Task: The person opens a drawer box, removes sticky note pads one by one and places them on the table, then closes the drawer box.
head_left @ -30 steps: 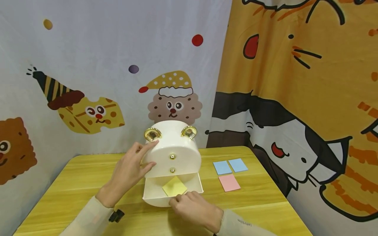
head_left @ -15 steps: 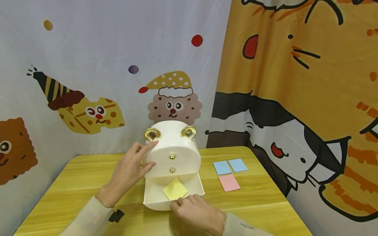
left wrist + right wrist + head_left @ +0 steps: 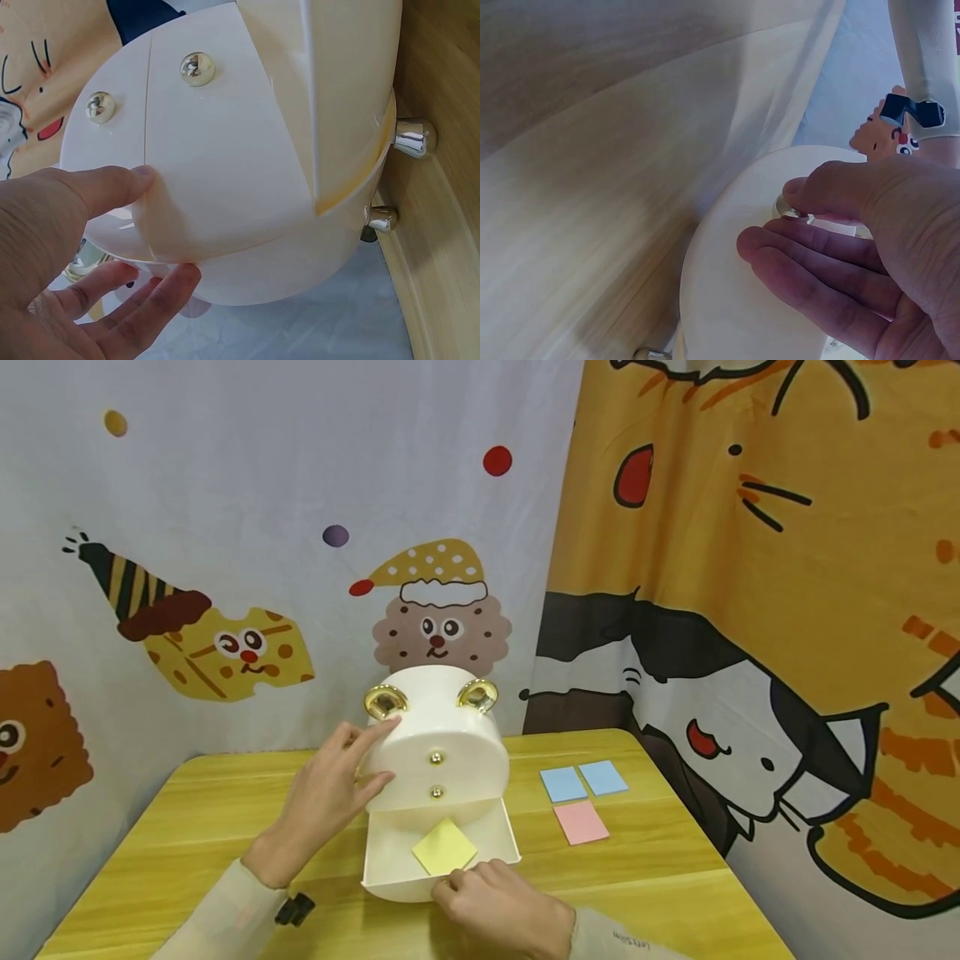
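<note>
1. Since the earlier frames, the bottom drawer (image 3: pixel 386 862) has slid a bit further out toward the person, the yellow note (image 3: pixel 444 847) riding along and the right grip (image 3: pixel 504 906) moving with it. The left grip (image 3: pixel 330 785) looks parked in the same spot.

2. Where it's at: the drawer sticks out of the base of the white cabinet (image 3: pixel 450 739), which stands upright on the worktop (image 3: pixel 225 827). The yellow note lies inside, turned cornerwise, close to the front wall. Two blue notes (image 3: pixel 564 784) and a pink note (image 3: pixel 581 822) sit off to the right.

3. Right grip: pinching the gold knob (image 3: pixel 783 208) on the drawer front, thumb against fingers. Left grip: holding the cabinet, thumb on the front face, other fingers round its curved side.

4. Handling, my guess: light, stiff, glossy plastic, so kinda slippery, and the whole cabinet could scoot if nobody braces it. The knob is small and smooth, but it's the right place to hold. Keep it straight, since a sideways tug might jam the drawer. The note's probably thin and bendy, so take it by an edge or corner.
</note>
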